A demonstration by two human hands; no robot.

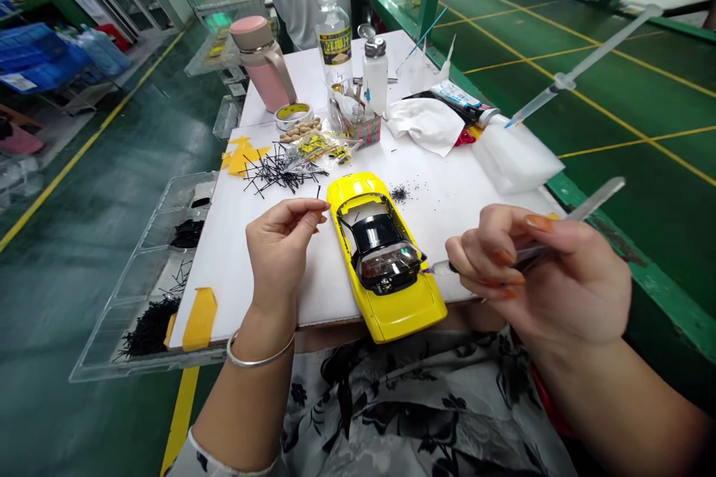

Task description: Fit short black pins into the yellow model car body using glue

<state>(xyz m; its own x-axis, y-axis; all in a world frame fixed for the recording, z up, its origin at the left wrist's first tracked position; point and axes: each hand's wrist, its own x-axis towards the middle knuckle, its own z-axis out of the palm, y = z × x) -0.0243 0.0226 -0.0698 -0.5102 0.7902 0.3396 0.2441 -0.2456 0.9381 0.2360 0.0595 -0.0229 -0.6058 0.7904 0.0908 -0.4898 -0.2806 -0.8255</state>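
A yellow model car body (pixel 403 309) lies on the white work board in front of me, with a black roof and window insert (pixel 376 234) set in it. My left hand (pixel 283 242) is beside the car's left side, thumb and fingers pinched. A short thin black stick (pixel 318 192) shows at those fingertips. Closed around a clear syringe (pixel 594 199), my right hand (pixel 537 261) is to the right of the car. The syringe's purplish tip (pixel 429 269) is at the car's right edge, near the windscreen; whether it touches cannot be made out.
Thin black sticks (pixel 274 170) lie in a pile, near small yellow parts in a bag (pixel 313 145). Black specks (pixel 399 194) lie right of the car. Behind stand a pink flask (pixel 262 63), bottle (pixel 334 37) and another syringe (pixel 582 63). A clear tray (pixel 112 313) sits left.
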